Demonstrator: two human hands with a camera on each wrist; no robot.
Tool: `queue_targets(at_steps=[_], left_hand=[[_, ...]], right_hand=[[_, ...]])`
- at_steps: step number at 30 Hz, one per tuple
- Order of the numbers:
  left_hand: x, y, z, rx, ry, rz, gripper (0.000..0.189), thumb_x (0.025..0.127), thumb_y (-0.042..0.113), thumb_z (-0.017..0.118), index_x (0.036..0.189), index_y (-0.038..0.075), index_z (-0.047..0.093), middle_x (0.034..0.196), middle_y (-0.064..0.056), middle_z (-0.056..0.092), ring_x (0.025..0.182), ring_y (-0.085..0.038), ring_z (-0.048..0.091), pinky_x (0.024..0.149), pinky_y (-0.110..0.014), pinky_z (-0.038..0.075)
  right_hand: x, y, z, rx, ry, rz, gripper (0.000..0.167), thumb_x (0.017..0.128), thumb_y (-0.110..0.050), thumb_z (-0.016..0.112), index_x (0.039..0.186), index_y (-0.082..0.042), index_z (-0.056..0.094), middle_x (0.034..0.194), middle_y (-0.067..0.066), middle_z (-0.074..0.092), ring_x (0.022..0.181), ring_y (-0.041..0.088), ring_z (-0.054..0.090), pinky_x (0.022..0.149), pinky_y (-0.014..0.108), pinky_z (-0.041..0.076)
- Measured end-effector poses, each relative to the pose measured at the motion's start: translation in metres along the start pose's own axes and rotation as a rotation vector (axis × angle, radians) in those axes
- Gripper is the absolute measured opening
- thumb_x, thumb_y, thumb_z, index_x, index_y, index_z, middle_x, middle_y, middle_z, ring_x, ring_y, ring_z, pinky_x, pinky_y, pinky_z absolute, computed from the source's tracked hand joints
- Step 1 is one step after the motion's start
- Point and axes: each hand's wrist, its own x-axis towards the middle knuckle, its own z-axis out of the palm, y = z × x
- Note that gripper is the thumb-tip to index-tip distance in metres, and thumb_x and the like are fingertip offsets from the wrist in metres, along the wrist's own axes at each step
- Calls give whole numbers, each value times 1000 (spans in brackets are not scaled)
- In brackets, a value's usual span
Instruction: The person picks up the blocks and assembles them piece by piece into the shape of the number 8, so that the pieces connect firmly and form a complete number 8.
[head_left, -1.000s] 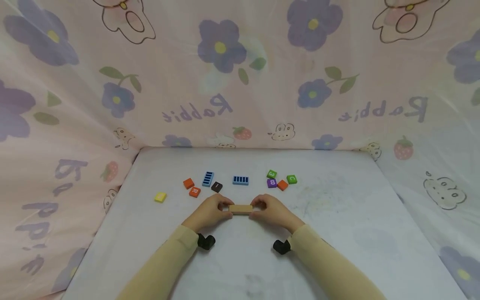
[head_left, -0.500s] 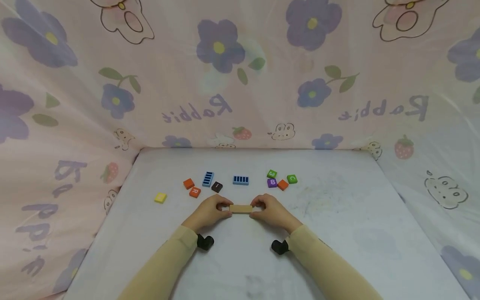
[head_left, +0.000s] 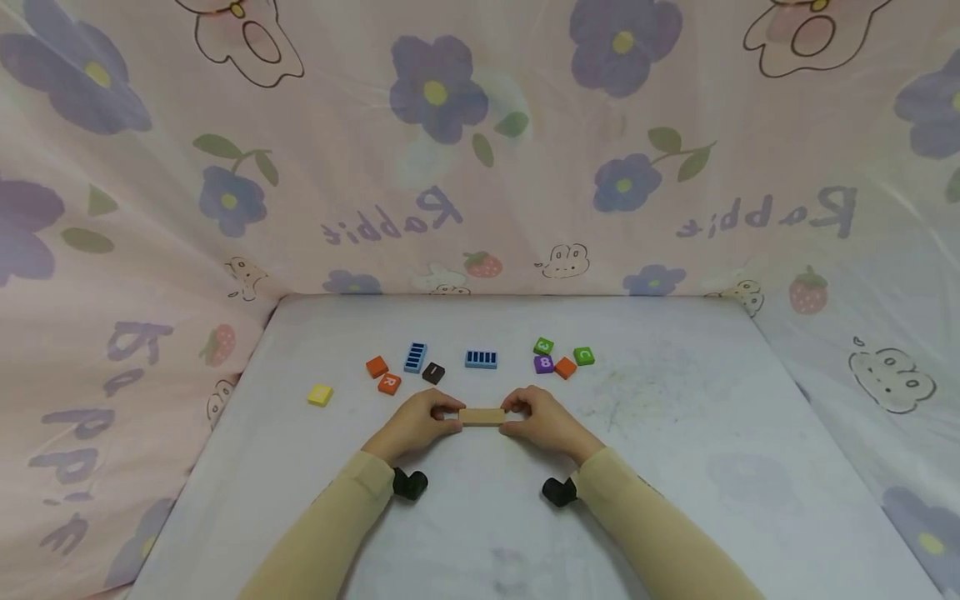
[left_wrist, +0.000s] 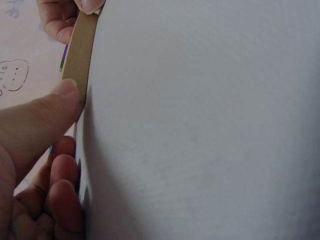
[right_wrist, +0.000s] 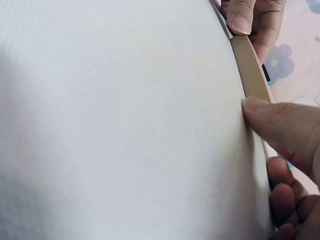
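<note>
Thumbnails (left_wrist: pixel 69 85) show in my wrist views as left hand (head_left: pixel 416 422) and right hand (head_left: pixel 549 425) pinch the ends of a smooth, oblong wooden block (head_left: pixel 482 417), lettered tiles (head_left: pixel 389 383) beyond on the white bench (head_left: pixel 705 467) legible only from my head camera.

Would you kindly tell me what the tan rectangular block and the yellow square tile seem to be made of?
The tan rectangular block looks like smooth, matt wood: its faces are plain tan, without glare in the wrist views. The yellow square tile may be plastic or painted wood; its bright, even colour fits either, and its finish is unclear.
</note>
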Motion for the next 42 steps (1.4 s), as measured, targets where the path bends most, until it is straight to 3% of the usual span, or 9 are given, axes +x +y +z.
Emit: queue_targets(at_steps=[9,14,19,24,28,34,42], left_hand=[[-1,3,-1,-9,5,-11,27,86,30,75,112,27,71,94,0,55,87,-20,50,73,-34,43],[-1,5,-1,-5,4,-2,27,86,29,75,112,26,71,95,2,56,87,-19,50,73,-33,43],[-2,5,-1,-5,3,15,26,86,27,75,112,26,71,96,2,56,88,-20,50,74,-34,44],[-1,4,0,-2,3,10,25,86,27,75,111,27,72,96,2,56,89,-20,50,74,-34,44],[-2,3,0,1,6,2,26,86,28,75,111,28,72,96,2,56,90,-20,50,75,-33,44],[-2,-1,1,1,11,-3,27,86,27,75,112,28,71,96,2,56,89,-20,50,74,-34,44],[0,-4,4,3,23,22,26,86,27,75,111,28,72,95,3,56,89,-20,50,74,-33,44]], right_hand=[[-1,-3,-1,8,0,-6,24,79,-24,81,98,-20,67,95,-1,56,87,20,48,79,36,40],[-3,1,-13,33,0,9,36,81,-29,80,112,-20,66,98,-3,60,90,18,53,82,35,44],[-4,14,-42,43,104,38,52,80,-36,80,123,-15,61,103,1,62,93,18,57,83,36,47],[-9,35,-72,2,219,100,57,81,-42,77,128,-15,57,111,4,60,99,21,56,81,38,47],[-10,49,-86,-11,252,136,62,82,-44,75,132,-15,54,118,5,57,104,23,55,83,40,47],[-8,59,-91,-13,248,142,62,84,-45,74,132,-12,54,121,7,59,106,26,55,88,44,45],[-2,61,-88,-23,259,141,54,85,-40,74,127,-11,56,108,6,59,97,23,56,85,40,45]])
